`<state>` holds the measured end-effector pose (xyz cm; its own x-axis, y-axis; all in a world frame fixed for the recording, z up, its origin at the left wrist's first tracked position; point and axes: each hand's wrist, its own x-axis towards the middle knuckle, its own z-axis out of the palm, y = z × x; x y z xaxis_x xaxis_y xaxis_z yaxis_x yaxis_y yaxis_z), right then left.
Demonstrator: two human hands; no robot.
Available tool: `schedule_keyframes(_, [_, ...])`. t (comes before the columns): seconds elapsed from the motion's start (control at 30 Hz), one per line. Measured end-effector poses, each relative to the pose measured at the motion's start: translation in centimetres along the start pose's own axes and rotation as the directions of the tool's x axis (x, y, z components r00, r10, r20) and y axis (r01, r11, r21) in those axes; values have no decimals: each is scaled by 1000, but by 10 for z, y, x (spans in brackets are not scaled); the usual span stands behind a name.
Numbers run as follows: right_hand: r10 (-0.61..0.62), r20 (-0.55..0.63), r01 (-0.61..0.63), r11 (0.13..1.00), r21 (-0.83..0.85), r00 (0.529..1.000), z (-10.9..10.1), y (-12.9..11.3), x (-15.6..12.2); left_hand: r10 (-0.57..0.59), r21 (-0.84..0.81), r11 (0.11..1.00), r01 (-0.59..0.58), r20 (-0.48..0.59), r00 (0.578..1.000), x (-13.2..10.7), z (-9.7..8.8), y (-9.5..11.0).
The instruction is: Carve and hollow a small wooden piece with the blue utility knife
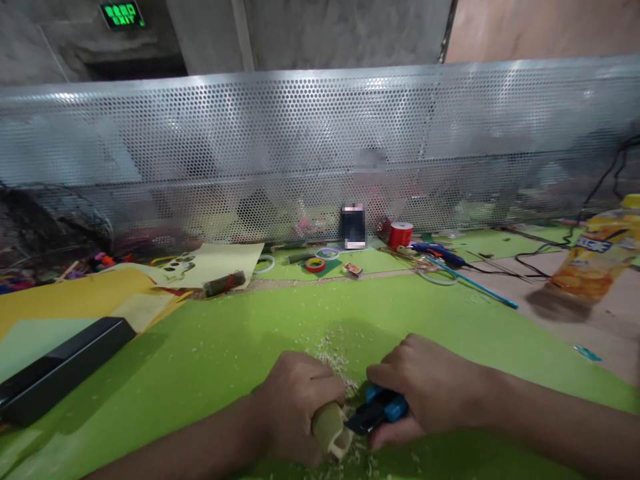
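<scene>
My left hand (295, 407) is closed around a short pale bamboo tube (331, 431), its open end facing the camera. My right hand (425, 390) grips a blue and black utility knife (376, 412), whose tip touches the tube's rim. Both hands rest low over a green mat (215, 347). Pale shavings (333, 353) lie scattered on the mat just beyond my hands.
A long black box (55, 373) lies at the left on yellow paper sheets (75, 297). Tape rolls (315, 264), a red spool (401, 235), a blue glue gun (437, 252) and cables sit before a perforated metal screen (320, 147). An orange drink bottle (597, 257) stands at the right.
</scene>
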<state>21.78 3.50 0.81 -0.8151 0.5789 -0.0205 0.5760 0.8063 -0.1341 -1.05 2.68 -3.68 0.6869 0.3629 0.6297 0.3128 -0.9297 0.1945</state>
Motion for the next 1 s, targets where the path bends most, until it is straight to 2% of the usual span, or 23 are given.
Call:
schedule_keyframes(0.13, [-1,-5,1,1000,-29,1000,4,-4,1,44,-54,998,-44,2,999,1,-1,-1])
schedule_keyframes(0.3, [3,-67,-6,999,-42,998,9,-6,1,59,-68,996,-58,12,998,1,-2,-2])
schedule_keyframes(0.5, [36,-87,-35,999,4,996,6,-6,-1,21,-16,1000,-21,-28,999,1,-1,-2])
schedule_keyframes(0.8, [43,-111,-48,998,-36,993,5,-2,-4,-44,-68,997,45,17,999,1,-3,0])
schedule_keyframes(1.0, [95,-153,-104,993,-53,984,3,2,-6,-159,-58,986,154,-73,985,0,-6,-1])
